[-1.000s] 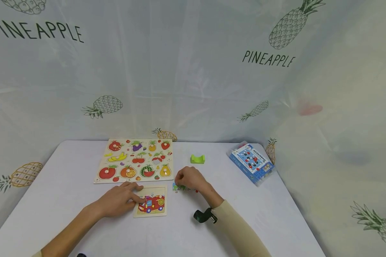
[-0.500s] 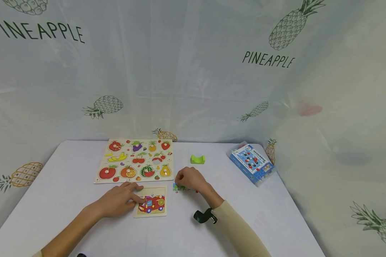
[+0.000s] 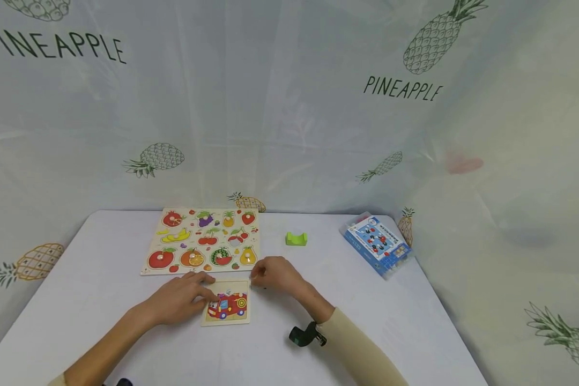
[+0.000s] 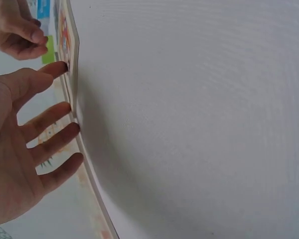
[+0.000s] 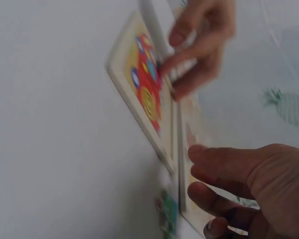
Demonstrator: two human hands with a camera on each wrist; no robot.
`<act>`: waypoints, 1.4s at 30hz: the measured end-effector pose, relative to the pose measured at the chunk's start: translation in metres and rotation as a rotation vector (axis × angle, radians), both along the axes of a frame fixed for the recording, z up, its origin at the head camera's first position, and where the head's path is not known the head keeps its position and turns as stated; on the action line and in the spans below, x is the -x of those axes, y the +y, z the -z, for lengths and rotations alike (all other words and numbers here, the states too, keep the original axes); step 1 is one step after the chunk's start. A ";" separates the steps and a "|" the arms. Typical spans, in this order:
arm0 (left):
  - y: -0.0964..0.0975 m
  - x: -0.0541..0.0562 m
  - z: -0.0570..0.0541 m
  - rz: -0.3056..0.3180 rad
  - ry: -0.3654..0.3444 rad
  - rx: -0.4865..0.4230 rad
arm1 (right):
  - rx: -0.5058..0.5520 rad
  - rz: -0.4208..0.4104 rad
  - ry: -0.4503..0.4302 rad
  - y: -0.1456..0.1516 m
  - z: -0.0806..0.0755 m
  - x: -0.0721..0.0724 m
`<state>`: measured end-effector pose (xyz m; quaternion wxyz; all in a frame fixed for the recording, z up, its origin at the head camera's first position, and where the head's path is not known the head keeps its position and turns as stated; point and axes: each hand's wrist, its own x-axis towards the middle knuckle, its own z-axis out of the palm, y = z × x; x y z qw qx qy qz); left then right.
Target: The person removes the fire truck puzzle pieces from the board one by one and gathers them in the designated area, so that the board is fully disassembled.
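Note:
My left hand [image 3: 185, 297] rests on the left side of a small wooden puzzle board [image 3: 225, 323] showing a red fire truck [image 3: 231, 306]. Its fingers are spread, with fingertips on the board in the left wrist view. At the board's upper right corner is my right hand [image 3: 280, 276], thumb and fingers loosely bent. Nothing shows between them in the right wrist view. A blurred green-and-blue puzzle piece [image 5: 168, 214] lies just beyond these fingertips; in the head view the hand covers most of that spot.
Behind the hands lies a larger fruit puzzle board [image 3: 200, 246] with knobbed pieces. A bright green curved block [image 3: 296, 239] sits at the back centre. At the back right is a blue boxed set [image 3: 378, 244] in clear plastic. A printed curtain [image 3: 289, 107] hangs behind the table.
My right hand has moved left from over the small pieces to the puzzle board's upper right corner. The colourful pieces that showed below it are now mostly hidden. My left hand stays put.

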<state>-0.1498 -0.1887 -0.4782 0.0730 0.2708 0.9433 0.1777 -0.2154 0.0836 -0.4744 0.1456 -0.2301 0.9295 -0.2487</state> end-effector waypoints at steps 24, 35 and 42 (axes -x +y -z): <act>0.007 -0.003 -0.001 0.087 0.015 0.063 | -0.170 -0.126 0.201 -0.019 0.013 -0.040; 0.010 -0.004 -0.002 0.079 0.010 0.071 | -0.159 -0.115 0.181 -0.018 0.015 -0.039; 0.011 -0.004 -0.001 0.084 0.033 0.085 | -0.114 -0.091 0.164 -0.018 0.015 -0.038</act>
